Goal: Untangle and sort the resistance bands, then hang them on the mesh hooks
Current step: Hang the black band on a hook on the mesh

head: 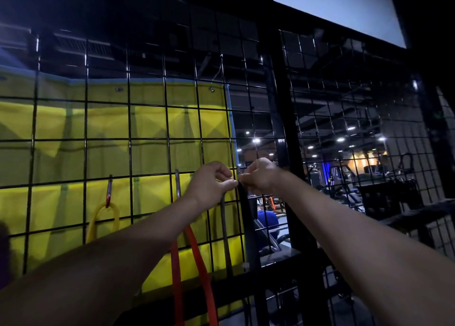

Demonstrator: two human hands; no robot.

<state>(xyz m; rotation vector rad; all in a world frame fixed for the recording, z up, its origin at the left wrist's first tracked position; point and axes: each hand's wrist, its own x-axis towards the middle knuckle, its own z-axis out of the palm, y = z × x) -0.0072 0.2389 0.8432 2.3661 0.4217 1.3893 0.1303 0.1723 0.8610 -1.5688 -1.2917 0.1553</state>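
Both hands are raised to the black wire mesh panel (147,138). My left hand (209,184) and my right hand (258,175) pinch the top of a black resistance band (248,217) at one spot on the mesh; its two strands hang straight down, the left one (225,232) looking grey. Any hook under my fingers is hidden. An orange band (197,264) hangs from a metal hook (177,183) just left of my left wrist, partly behind my forearm. A yellow band (103,217) hangs from a red carabiner hook (108,193) further left.
A yellow padded mat (110,129) hangs behind the mesh. A thick black post (288,153) stands right of my hands, with a second mesh panel (357,129) beyond it. Gym machines and ceiling lights show through the mesh at the right.
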